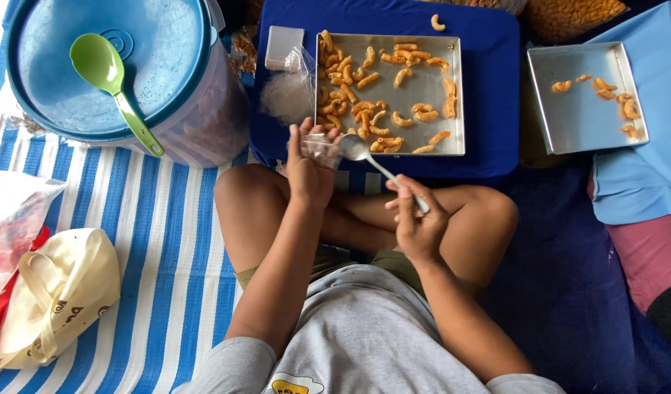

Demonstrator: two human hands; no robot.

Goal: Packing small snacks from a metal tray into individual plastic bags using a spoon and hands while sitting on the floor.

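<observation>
A big blue-lidded tub [124, 73] stands far left, a green ladle [109, 84] lying on it. A cream cloth bag [58, 292] lies near left. A second metal tray [587, 96] sits far right.

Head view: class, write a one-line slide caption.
Left hand holds a small clear bag; right hand brings a spoon to it beside a snack tray.

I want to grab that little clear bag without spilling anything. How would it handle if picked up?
The small clear bag, pinched in the left hand, looks thin and crumpled, so probably floppy and very light. Its glossy film may be slippery, and the mouth likely sags shut unless held open.
</observation>
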